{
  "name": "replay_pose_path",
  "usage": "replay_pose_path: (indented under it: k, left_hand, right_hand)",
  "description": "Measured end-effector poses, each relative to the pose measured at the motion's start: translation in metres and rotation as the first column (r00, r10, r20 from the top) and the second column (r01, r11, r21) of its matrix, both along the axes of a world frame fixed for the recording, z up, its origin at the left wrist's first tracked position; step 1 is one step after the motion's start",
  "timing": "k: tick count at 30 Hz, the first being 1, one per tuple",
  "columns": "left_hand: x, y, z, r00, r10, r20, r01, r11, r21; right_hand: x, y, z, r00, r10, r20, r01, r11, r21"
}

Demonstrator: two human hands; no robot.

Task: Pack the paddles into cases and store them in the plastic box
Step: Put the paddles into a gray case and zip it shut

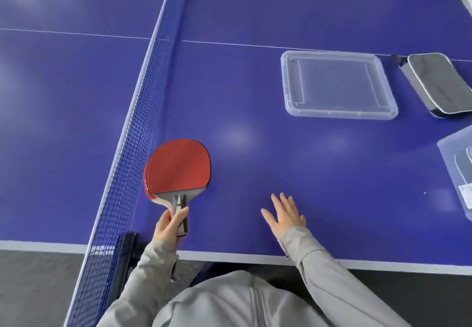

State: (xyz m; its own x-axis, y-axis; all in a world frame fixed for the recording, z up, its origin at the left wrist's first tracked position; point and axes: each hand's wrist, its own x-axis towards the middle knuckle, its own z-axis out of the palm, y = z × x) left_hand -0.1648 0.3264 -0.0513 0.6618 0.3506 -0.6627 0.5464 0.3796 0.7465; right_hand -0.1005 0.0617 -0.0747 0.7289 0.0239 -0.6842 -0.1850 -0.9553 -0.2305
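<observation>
- Two red paddles (178, 165), it seems, lie stacked one on the other in the head view. A second red edge peeks out at the lower left, but it is hard to be sure.
- The left hand (169, 227) holds them by the handle, with its thumb and fingers curled round it.
- The paddles are red side up, near the front edge of the blue tabletop (255, 148). They are just beside the net (135, 148).
- The right hand (286, 215) holds nothing. Its fingers (277, 202) are straight and spread out.
- That hand is over the tabletop, to the right of the paddles and apart from them. I cannot tell if it touches the top.
- A clear lid (337, 115) lies flat farther back on the right, well apart from both hands.
- A grey and black case (439, 84) lies just beside the lid, on its right.
- A clear plastic box (457, 153) shows at the right edge, nearer than the case. Only part of it is in the picture.
- Both arms wear grey sleeves (321, 270).
</observation>
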Motion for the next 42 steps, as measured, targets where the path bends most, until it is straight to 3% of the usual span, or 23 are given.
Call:
replay_pose_path:
  k: [8,12,18,22,42]
  left_hand:
    - [0.044,0.035,-0.028,0.993,-0.089,-0.081,0.086,0.996,-0.037]
    - [0.046,0.044,-0.035,0.985,-0.141,-0.104,0.145,0.989,0.039]
    - [0.044,0.051,-0.047,0.966,-0.226,-0.13,0.254,0.925,0.284]
    - [0.04,0.044,-0.045,0.991,-0.06,-0.124,0.094,0.953,0.287]
    - [0.033,0.035,-0.047,0.986,-0.01,-0.166,0.072,0.924,0.375]
  right_hand:
    - [0.024,0.023,-0.009,0.998,-0.06,0.001,0.06,0.993,-0.1]
    - [0.022,0.027,-0.015,0.998,-0.059,-0.008,0.057,0.987,-0.149]
    - [0.019,0.032,-0.019,1.0,-0.027,0.004,0.027,0.976,-0.218]
    - [0.018,0.033,-0.019,1.0,-0.001,-0.004,0.0,0.969,-0.248]
    - [0.018,0.033,-0.018,0.999,0.049,0.0,-0.047,0.954,-0.295]
